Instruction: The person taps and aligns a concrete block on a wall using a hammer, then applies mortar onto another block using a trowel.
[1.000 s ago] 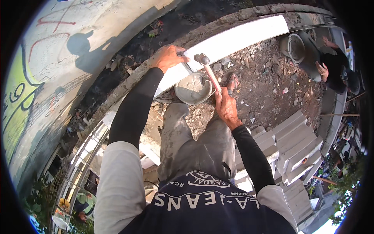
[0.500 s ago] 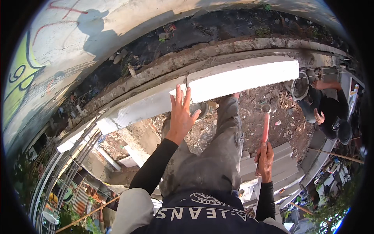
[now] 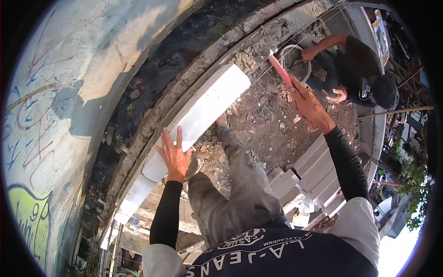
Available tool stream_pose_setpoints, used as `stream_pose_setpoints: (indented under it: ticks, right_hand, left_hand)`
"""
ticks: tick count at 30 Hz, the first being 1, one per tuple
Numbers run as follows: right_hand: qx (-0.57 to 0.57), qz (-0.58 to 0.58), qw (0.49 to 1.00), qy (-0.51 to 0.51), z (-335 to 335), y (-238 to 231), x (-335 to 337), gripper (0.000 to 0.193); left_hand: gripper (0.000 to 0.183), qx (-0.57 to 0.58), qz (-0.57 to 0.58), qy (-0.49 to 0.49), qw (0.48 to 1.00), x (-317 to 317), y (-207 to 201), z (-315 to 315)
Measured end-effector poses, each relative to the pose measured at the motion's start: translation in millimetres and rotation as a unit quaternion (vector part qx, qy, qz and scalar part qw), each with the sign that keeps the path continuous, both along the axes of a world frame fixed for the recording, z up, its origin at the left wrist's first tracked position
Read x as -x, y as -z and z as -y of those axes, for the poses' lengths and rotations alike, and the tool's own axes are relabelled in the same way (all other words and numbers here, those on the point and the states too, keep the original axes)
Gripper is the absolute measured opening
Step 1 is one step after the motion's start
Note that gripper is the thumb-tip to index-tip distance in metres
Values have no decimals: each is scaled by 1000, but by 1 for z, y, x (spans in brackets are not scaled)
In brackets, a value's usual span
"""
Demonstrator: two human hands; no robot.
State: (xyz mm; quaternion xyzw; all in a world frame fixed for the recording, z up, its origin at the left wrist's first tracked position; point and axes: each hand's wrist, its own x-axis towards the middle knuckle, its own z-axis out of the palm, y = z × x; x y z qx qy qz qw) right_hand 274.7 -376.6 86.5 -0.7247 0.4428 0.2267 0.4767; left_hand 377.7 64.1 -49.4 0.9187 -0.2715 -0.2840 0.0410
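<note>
Left-hand fingers (image 3: 179,135): splayed, grasping nothing, laid over a long white masonry block (image 3: 210,102) extending forward-right of their tips; pressure indeterminable from above. Right hand (image 3: 304,104): clenched round a red-handled hammer (image 3: 280,70), head beyond its fingers. Advisable: palm flat, fingertips clear, any blow light and square.

Near eleven o'clock, the white masonry block (image 3: 207,104) looks smooth and matt. The trousers (image 3: 249,184) at five are matt cloth; the wall (image 3: 64,120) at nine is painted.
</note>
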Motion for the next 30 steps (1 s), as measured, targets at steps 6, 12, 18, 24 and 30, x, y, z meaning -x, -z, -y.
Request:
stream_pose_setpoints:
  ticks: [6,12,18,24,30]
  right_hand:
    - [-72,4,997,-9,63,46,-12,55]
    - [48,-2,998,-32,56,65,-30,58]
    - [-154,-102,975,-124,57,76,-27,60]
    - [-49,-32,995,-77,54,91,-31,58]
    - [-106,-93,979,-145,47,89,-30,58]
  left_hand:
    - [109,-4,42,58,997,1,12,-14]
    - [102,-19,12,44,999,2,12,-14]
    - [103,-13,2,25,1000,2,15,-14]
    - [104,23,16,27,999,3,17,-16]
    - [108,31,15,23,999,1,16,-15]
